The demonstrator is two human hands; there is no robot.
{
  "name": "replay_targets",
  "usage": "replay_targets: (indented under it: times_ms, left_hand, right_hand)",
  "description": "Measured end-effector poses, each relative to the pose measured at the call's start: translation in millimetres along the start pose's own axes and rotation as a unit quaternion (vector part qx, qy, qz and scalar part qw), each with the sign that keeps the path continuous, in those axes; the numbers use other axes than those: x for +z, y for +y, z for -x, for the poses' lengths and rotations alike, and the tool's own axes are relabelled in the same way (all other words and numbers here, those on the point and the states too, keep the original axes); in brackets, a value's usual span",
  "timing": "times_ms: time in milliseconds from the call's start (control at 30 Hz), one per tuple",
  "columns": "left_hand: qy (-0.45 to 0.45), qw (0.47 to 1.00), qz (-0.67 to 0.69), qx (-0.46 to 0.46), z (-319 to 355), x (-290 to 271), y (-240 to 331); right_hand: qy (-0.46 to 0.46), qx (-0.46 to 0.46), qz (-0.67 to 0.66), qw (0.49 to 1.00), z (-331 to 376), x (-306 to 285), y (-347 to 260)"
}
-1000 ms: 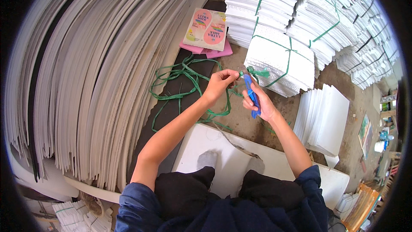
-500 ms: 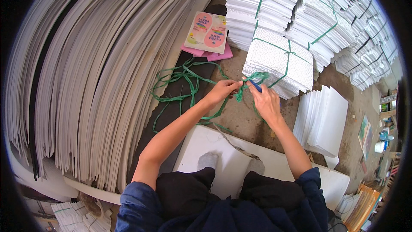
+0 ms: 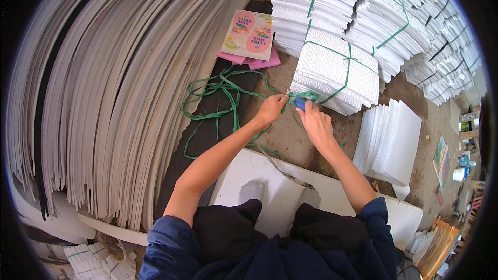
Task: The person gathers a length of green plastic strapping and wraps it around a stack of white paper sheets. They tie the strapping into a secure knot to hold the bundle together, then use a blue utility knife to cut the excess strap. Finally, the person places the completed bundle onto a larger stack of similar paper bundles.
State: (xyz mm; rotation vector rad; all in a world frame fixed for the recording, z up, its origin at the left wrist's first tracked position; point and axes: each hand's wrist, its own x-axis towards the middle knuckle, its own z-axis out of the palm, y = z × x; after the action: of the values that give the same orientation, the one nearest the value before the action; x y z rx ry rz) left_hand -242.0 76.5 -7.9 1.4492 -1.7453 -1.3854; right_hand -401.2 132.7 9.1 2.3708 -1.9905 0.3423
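Left hand point(image 3: 273, 110): fingers pinched tight on a strand of green plastic twine point(image 3: 228, 89), above the bare brown-grey concrete floor point(image 3: 337, 165), off the right edge of a black flat sheet point(image 3: 206, 127). Right hand point(image 3: 317, 124): closed round a blue-handled tool point(image 3: 300, 105), most of it hidden by the fingers, working end unclear. Hands almost meet; a frayed bunch of the twine sits at the fingertips, in front of the near left corner of a white textured bundle of sheets point(image 3: 337, 67) tied crosswise with green cord. The rest of the twine lies in loose loops on the black sheet, some spilling past its right edge toward the floor.

Around: long bowed row of grey-white upright sheets point(image 3: 129, 72) walls off the left side. Far end of black sheet: pink flat pieces point(image 3: 265, 61), flattened printed carton point(image 3: 249, 33) on top. Tall white tied stacks point(image 3: 316, 0) block the space behind the bundle. Loose leaning white stack point(image 3: 389, 142) stands right of the right forearm. Near side: white flat board point(image 3: 231, 179) under grey-socked feet point(image 3: 251, 192), thin dark strip point(image 3: 284, 171) across its far edge. Far right: white tub point(image 3: 459, 175), wooden planks point(image 3: 438, 249).
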Motion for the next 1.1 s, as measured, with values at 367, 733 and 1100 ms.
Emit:
replay_targets:
  times_ms: [367,733,1100]
  left_hand:
    - [0.083,0.933,0.274,-0.218,-11.4,-2.9,-4.0]
    - [-0.046,0.932,0.280,-0.227,0.6,-12.9,-19.2]
    - [-0.015,0.959,0.276,-0.063,7.2,-7.6,-10.3]
  right_hand:
    - [-0.073,0.065,-0.029,0.995,-8.8,17.6,5.9]
    - [-0.255,0.138,-0.145,0.946,19.2,53.2,39.9]
    - [-0.255,0.104,-0.451,0.849,-7.8,29.7,43.1]
